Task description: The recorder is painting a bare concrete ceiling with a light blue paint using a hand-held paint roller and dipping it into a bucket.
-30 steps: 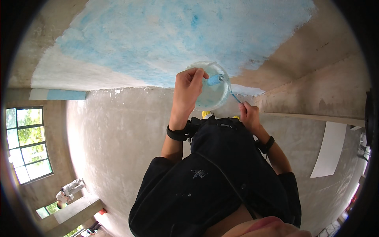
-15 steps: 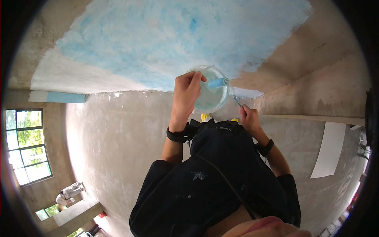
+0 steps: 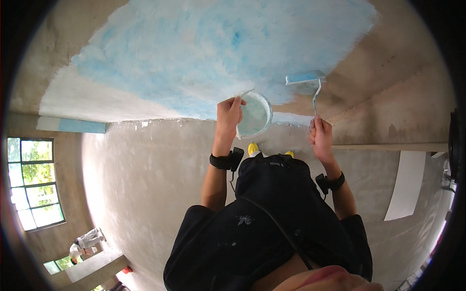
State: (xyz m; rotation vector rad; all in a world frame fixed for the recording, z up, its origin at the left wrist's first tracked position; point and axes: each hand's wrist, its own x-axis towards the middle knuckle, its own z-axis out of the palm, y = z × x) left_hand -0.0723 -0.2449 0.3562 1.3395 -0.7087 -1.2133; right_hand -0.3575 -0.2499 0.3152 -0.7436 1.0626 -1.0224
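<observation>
My left hand (image 3: pixel 229 116) is closed on the handle of a paint bucket (image 3: pixel 256 118) with pale blue-green paint inside and a paint-smeared rim. My right hand (image 3: pixel 321 135) grips the handle of a paint roller (image 3: pixel 304 77), its fingers wrapped round it. The roller's light-blue sleeve is up and to the right of the bucket, at the right border of the painted patch on the wall (image 3: pixel 194 53). That patch is white and light blue; bare brown-grey plaster lies right of it. Whether the sleeve touches the wall I cannot tell.
A concrete floor (image 3: pixel 150 184) spreads below the wall. Yellow shoes (image 3: pixel 253 149) show under me. To the right, a white board (image 3: pixel 407 185) lies near a low ledge (image 3: pixel 388 147). At the far left are a window (image 3: pixel 36 183) and another person (image 3: pixel 86 243) by a light-coloured bench.
My right hand has raised the roller out of the bucket, up and right to the wall. The bucket in my left hand has shifted slightly left.
</observation>
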